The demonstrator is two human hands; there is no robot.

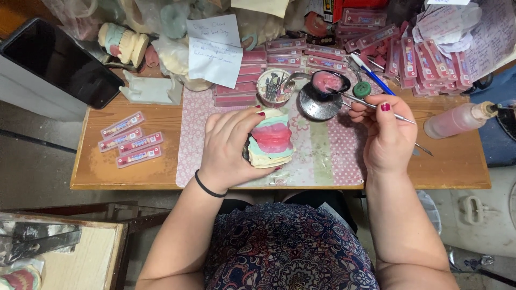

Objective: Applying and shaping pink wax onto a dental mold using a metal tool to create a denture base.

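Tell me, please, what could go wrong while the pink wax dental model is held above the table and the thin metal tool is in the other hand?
The left hand grips the pink wax and pale plaster dental model from one side only, so it might slip. The right hand holds the thin metal tool, whose tip reaches toward the small black bowl of pink wax perched on the round metal dish; a nudge could tip it.

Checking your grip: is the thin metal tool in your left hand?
No, the thin metal tool is in the right hand; the left hand holds the pink-and-cream dental model.
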